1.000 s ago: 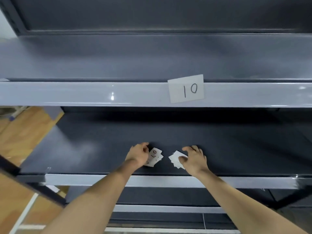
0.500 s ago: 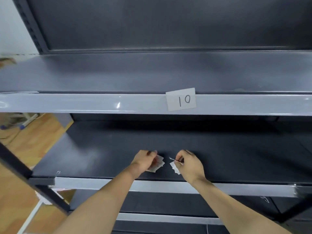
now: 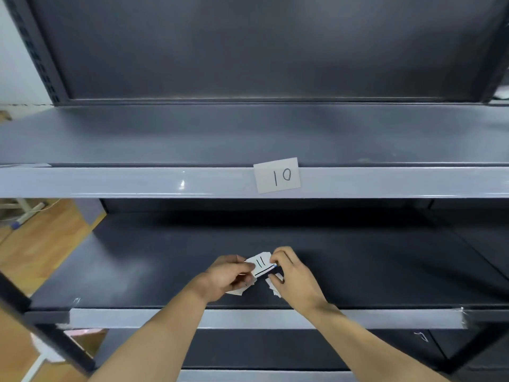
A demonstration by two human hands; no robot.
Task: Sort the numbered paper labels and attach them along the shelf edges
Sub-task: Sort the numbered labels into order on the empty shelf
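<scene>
Your hands have drawn closer together since a moment ago, and the 11 label (image 3: 260,262) now shows face up between them. Your left hand (image 3: 227,277) pinches its left edge and your right hand (image 3: 296,277) pinches its right edge, fingers curled, over the dark lower shelf (image 3: 385,271). More loose labels (image 3: 237,292) peek out beneath both hands; whether they are gripped is unclear. Higher up, the 10 label (image 3: 276,175) sits stuck on the grey upper shelf edge (image 3: 110,181), right of centre
</scene>
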